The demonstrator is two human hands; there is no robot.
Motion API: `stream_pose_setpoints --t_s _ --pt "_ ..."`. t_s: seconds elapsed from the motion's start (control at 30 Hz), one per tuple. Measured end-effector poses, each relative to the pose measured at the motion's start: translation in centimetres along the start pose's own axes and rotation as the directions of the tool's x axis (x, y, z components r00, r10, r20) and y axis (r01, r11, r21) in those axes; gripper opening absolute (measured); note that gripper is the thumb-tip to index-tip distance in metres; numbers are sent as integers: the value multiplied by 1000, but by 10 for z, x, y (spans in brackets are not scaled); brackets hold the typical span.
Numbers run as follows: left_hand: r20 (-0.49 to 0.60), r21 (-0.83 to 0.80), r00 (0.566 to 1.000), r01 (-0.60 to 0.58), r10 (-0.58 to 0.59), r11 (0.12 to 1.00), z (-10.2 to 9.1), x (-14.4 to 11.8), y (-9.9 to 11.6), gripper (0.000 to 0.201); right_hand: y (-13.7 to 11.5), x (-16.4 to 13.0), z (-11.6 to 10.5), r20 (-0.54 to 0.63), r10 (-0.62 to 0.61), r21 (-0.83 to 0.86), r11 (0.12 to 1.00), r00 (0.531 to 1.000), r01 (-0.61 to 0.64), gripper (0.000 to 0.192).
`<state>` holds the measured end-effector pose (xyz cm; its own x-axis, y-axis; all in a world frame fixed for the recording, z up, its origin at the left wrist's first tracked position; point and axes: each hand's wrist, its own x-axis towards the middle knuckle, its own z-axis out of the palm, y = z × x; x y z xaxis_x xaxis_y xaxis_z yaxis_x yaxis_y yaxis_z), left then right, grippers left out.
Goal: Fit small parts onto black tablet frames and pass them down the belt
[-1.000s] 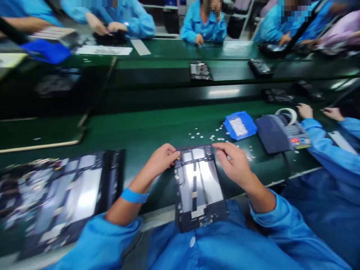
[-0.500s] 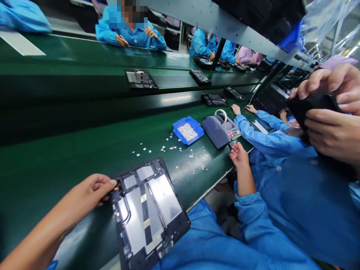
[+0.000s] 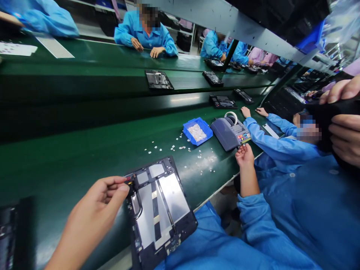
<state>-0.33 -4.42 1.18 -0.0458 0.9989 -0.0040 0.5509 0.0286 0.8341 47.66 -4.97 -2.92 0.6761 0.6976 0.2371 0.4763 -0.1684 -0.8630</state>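
Observation:
An opened tablet chassis (image 3: 165, 210) with silver panels and a black frame lies on the green bench, its near end hanging over the edge above my lap. My left hand (image 3: 98, 204) pinches its upper left corner between thumb and fingers, by a small red part. My right hand (image 3: 244, 155) reaches out to the right, fingertips at the front of a grey tape dispenser (image 3: 229, 132). Its fingers are loosely apart and nothing shows in them.
A blue bin (image 3: 197, 131) of small white pieces stands beside the dispenser, with several pieces scattered on the bench (image 3: 70, 157). A seated co-worker's sleeve (image 3: 270, 140) lies right of the dispenser. Another person's hands (image 3: 344, 123) hold something black at the right edge. More chassis ride the belts behind.
My right hand left the chassis and moved right to the dispenser. My view swung to the right. My left hand stayed pinched on the chassis's upper left corner.

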Motion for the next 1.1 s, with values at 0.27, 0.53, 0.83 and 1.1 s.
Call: stream_pose_setpoints --t_s 0.27,0.53,0.83,1.1 --pt "-55 -29 991 120 -121 992 -3 -3 -1 24 -22 -40 9 113 302 442 838 946 -321 44" --pt "276 -519 960 192 -49 833 64 -20 38 29 -122 -174 117 724 146 490 578 674 -653 36" --pt "-35 -568 980 143 -198 810 19 -16 -2 16 -132 -169 149 802 -197 286 955 563 -74 19" --pt "238 66 971 -12 -4 998 -12 19 -23 15 -135 -138 199 721 -693 354 349 -15 868 30"
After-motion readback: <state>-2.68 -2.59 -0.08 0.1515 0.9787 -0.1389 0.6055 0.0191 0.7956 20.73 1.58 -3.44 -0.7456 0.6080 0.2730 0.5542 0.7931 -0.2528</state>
